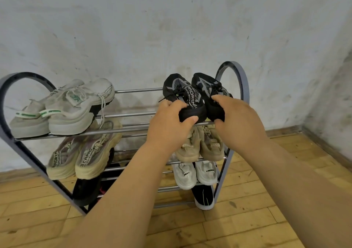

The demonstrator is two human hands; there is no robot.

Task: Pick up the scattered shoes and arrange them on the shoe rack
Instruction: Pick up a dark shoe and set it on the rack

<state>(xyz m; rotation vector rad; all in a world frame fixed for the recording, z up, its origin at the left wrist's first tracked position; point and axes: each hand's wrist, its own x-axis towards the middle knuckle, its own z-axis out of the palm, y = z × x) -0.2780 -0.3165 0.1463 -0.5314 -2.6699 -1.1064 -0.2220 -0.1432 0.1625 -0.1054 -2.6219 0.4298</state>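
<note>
1. Against a scuffed white wall (171,28) and on a wooden floor (247,219), a grey shoe rack (245,87) with arched ends stands, its tiers of metal rails largely filled.
2. A white pair (72,110) sits at the left of the top tier, with a beige pair (82,158) below it. On the right, a tan pair (200,146) lies above a smaller white pair (194,173), and dark shoes occupy the bottom.
3. At the right of the top tier, just inside the arch and well apart from the white pair, the left black shoe (181,89) and right black shoe (207,85) lie side by side. Their long axes run near to far across the rails, toes toward the wall and heels at the near rail (123,129).
4. The left hand (167,125) grips the left shoe's heel, fingers over the collar and thumb beneath. The right hand (238,122) clasps the other heel likewise. Each hand is directly on the near side of its own shoe, so neither is nearer.
5. Whether the soles bear fully on the rails cannot be told. Placement looks nearly complete, and letting go would seem to call for both soles spanning the rails so neither shoe tips.
6. Both shoes have black knit uppers with grey panels, black laces and white lettering on the tongue.
</note>
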